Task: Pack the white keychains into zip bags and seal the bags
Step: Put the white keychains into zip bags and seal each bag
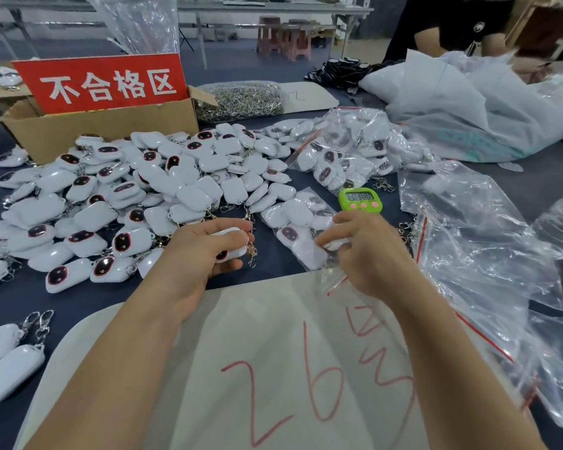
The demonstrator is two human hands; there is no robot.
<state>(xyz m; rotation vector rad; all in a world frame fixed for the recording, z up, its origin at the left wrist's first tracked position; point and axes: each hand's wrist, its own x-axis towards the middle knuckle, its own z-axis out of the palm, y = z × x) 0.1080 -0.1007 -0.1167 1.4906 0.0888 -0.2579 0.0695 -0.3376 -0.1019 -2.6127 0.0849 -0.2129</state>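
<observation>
A big pile of white keychains with dark oval faces and metal clasps covers the blue table on the left. My left hand grips white keychains at the pile's near right edge, clasps dangling from them. My right hand pinches another white keychain at the mouth of a clear zip bag with a red seal strip. That bag lies flat and holds several keychains. A heap of filled zip bags lies behind it.
A cardboard box with a red sign stands at the back left. A green timer sits just beyond my right hand. Empty zip bags spread on the right. A white sheet with red writing lies under my forearms. Another person works at the far right.
</observation>
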